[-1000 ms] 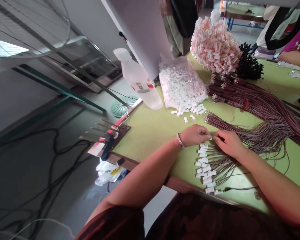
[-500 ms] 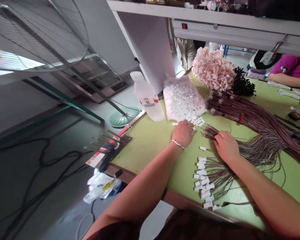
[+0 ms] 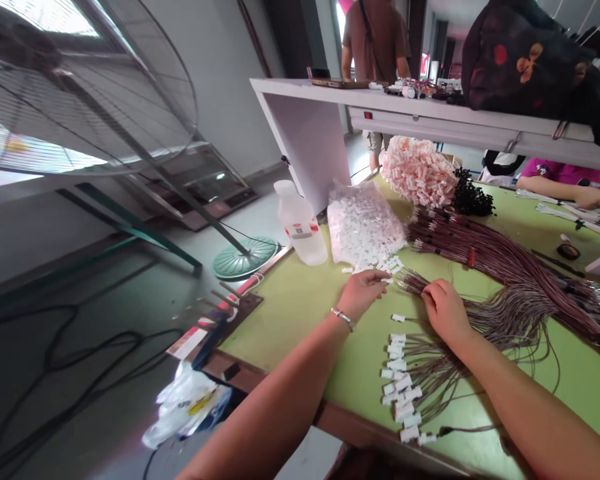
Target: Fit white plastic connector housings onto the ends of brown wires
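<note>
My left hand point(image 3: 364, 292), with a bracelet at the wrist, pinches a small white connector housing point(image 3: 387, 281) between thumb and fingertips. Just beyond it, loose white housings point(image 3: 393, 264) lie by a clear plastic bag point(image 3: 365, 223) full of them. My right hand point(image 3: 446, 311) is closed over a bundle of thin brown wires point(image 3: 500, 308), near their bare terminal ends point(image 3: 411, 281), which point towards my left hand. Below, wires capped with white housings point(image 3: 401, 383) lie in a column near the table's front edge. A single capped wire point(image 3: 398, 319) rests above that column.
A whitish plastic bottle point(image 3: 301, 227) stands left of the bag. Behind are a pink connector pile point(image 3: 417, 172), black parts point(image 3: 473, 193) and a thick dark-red wire bundle point(image 3: 480, 243). A shelf point(image 3: 305, 140) spans the back. Another person's arm point(image 3: 560, 190) is at far right.
My left hand has drawn back slightly from the loose housings and now shows a white housing at its fingertips. My right hand stays on the wires. The camera view has tilted up.
</note>
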The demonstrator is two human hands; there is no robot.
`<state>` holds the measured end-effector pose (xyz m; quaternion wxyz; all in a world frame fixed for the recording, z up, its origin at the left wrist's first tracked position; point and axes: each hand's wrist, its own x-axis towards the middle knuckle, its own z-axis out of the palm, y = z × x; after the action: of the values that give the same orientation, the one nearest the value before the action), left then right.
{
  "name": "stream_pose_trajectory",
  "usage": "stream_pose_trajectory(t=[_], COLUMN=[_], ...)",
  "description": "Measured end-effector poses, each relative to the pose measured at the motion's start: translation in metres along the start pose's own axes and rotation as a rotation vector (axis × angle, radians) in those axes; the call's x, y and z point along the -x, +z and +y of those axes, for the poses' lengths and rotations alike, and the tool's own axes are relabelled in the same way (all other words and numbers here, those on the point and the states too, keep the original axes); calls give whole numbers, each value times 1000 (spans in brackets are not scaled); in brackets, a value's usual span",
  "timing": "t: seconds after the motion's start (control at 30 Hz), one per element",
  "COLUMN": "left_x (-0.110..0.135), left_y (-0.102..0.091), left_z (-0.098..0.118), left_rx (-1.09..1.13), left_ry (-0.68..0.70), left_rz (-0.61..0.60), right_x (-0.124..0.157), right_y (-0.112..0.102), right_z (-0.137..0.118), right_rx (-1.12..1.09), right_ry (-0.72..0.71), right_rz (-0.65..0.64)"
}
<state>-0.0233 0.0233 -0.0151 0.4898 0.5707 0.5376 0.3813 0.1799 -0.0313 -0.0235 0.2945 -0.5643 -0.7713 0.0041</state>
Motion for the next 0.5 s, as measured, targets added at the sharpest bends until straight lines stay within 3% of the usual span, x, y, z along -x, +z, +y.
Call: stream_pose_trajectory(t=[0.1,0.3,0.5], left_x=[2,3,7], left_y=[4,7,17], left_z=[0,1,5], left_rx=[209,380,232], left_ry=[-78,-138,-108], left_rz=[-71,-96,-107], right_x=[0,-4,-1], right_y=[2,5,7], right_z=[3,7,6], right_rx=[-145,-343,-416], right_ry=[90,227,261], right_rz=[42,91,40])
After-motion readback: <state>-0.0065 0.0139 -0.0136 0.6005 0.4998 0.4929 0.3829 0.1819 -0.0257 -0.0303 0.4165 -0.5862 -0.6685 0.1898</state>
